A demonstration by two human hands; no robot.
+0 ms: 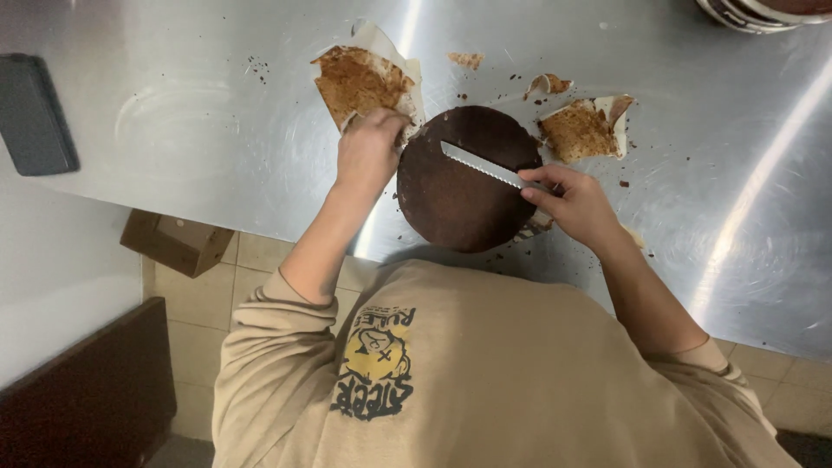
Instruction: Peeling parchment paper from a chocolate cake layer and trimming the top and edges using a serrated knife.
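Cake: a round, dark brown chocolate cake layer [459,186] lies flat on the steel desk [217,130], at the centre of the frame and just in front of the person.
Knife: a long serrated knife [481,165] rests across the top of the cake, its tip toward the upper left and its handle toward the right.
Right hand: the right hand [572,201] has its grip closed around the knife handle at the cake's right edge.
Left hand: the left hand [371,147] sits at the cake's upper left edge, fingers curled; it presses on the cake's rim or on the paper beside it, and I cannot tell which.
Step in hand: judging by the blade laid on the top, the person is trimming or levelling the cake's surface.
Next move: it seems to call for a steady, level draw of the blade while the other hand keeps the cake from sliding.
Peeled paper: a crumb-smeared baking paper piece [364,80] lies just behind the left hand; a second paper piece [585,128] lies to the cake's upper right, with a small scrap [549,84] near it.
Containers: stacked metal bowls [758,10] show only their rims at the upper right corner; their contents are hidden. A cardboard box [178,243] sits on the tiled floor at lower left, contents unclear.
Other: a dark flat device [33,113] lies at the far left of the desk.
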